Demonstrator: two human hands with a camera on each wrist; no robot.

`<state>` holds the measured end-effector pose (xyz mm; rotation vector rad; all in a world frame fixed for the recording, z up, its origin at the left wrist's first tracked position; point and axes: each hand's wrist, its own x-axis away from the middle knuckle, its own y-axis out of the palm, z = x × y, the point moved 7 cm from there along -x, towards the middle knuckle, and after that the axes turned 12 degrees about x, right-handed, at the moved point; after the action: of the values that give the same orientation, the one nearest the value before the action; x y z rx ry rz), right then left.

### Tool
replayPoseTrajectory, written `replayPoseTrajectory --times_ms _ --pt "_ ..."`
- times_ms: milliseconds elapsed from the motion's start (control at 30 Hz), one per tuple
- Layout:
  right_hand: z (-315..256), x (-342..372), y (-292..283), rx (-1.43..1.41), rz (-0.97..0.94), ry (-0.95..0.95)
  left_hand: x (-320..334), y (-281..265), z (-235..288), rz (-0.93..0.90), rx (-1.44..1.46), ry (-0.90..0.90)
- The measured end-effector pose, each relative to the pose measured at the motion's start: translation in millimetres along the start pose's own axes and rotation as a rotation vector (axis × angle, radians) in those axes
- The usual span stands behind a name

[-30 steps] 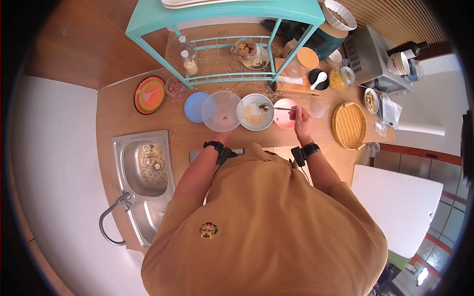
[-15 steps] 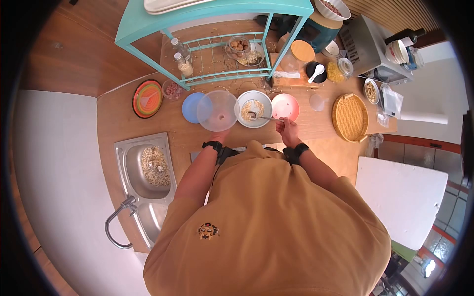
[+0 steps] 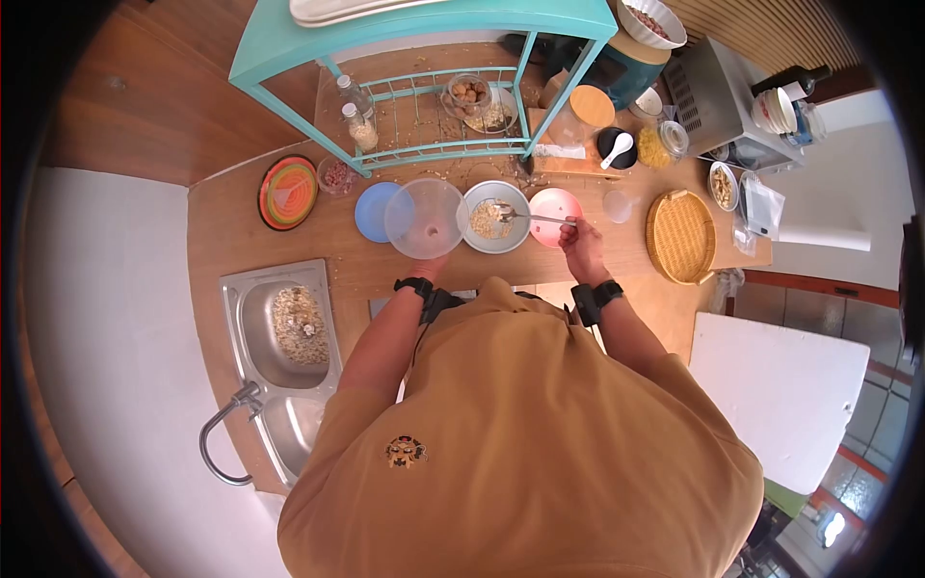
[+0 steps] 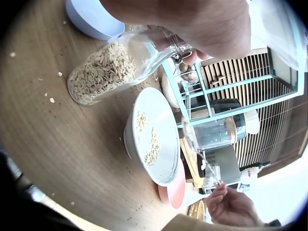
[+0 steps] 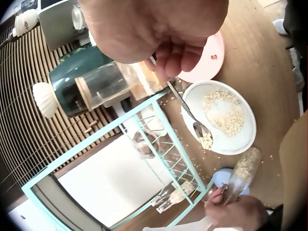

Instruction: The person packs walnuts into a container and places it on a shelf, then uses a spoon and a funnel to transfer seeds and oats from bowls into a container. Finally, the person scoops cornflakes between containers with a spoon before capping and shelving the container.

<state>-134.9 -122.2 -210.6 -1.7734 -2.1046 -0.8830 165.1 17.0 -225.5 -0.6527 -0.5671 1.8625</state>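
My left hand (image 4: pixel 192 24) grips the neck of a clear glass bottle (image 4: pixel 103 72), more than half full of rolled oats, which stands tilted in the left wrist view. A wide translucent funnel (image 3: pixel 424 220) sits over that hand and hides the bottle in the head view. My right hand (image 3: pixel 583 249) pinches the handle of a metal spoon (image 5: pixel 185 103). Some oats lie in the spoon's bowl, which hangs over the white bowl (image 4: pixel 166 127). Scattered oats cover part of that bowl's bottom.
Beside the white bowl are a pink bowl (image 3: pixel 556 197) and a blue bowl (image 3: pixel 372 214). A turquoise rack (image 3: pixel 434 149) stands behind them. To the right lies a wicker tray (image 3: pixel 680 236); at left, a sink (image 3: pixel 328 318) holds a flaky heap. Loose oats dot the counter.
My right hand swung toward me as the spoon dipped into the white bowl, then moved back up and right, lifting the spoon with oats. The left hand and funnel stayed nearly still.
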Motion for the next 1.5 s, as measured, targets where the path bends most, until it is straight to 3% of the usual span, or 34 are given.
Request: replayPoseTrajectory --times_ms 300,400,467,500,600,633,700,767,833,867,933,1033,1167,1500 --pt "-127 62 74 -0.104 -0.076 -0.234 -3 0 -6 0.011 0.004 -0.020" --pt "-148 84 107 -0.024 -0.137 -0.338 -7 6 -2 0.021 -0.004 -0.030" --pt "-154 95 124 0.251 -0.115 -0.465 -10 7 -3 0.028 -0.009 -0.035" --pt "-150 99 131 0.251 -0.120 -0.464 -5 1 -4 0.031 -0.010 -0.037" --pt "-156 123 163 0.714 -0.253 -0.903 -13 6 -8 0.038 -0.010 -0.040" --pt "-161 128 168 0.714 -0.256 -0.903 -1 -1 -8 0.039 -0.009 -0.041" --pt "-169 160 193 0.948 -0.406 -1.233 -2 0 -8 0.040 -0.008 -0.043" --pt "-164 157 189 0.944 -0.413 -1.230 -2 -1 -9 0.038 -0.006 -0.043" --pt "-161 137 166 0.664 -0.235 -1.060 -4 2 -7 0.035 -0.003 -0.042" --pt "-156 130 161 0.664 -0.234 -1.060 -4 5 -5 0.033 -0.001 -0.041" --pt "-139 91 122 0.283 0.024 -0.711 -13 12 -3 0.023 0.002 -0.037" --pt "-110 43 89 0.211 0.049 -0.582 -1 10 -1 0.002 0.013 -0.021" --pt "-37 -18 41 0.383 0.036 -0.408 -4 10 1 -0.019 0.022 0.003" --pt "36 -33 16 0.264 -0.031 -0.151 -2 12 1 -0.059 0.015 0.009"
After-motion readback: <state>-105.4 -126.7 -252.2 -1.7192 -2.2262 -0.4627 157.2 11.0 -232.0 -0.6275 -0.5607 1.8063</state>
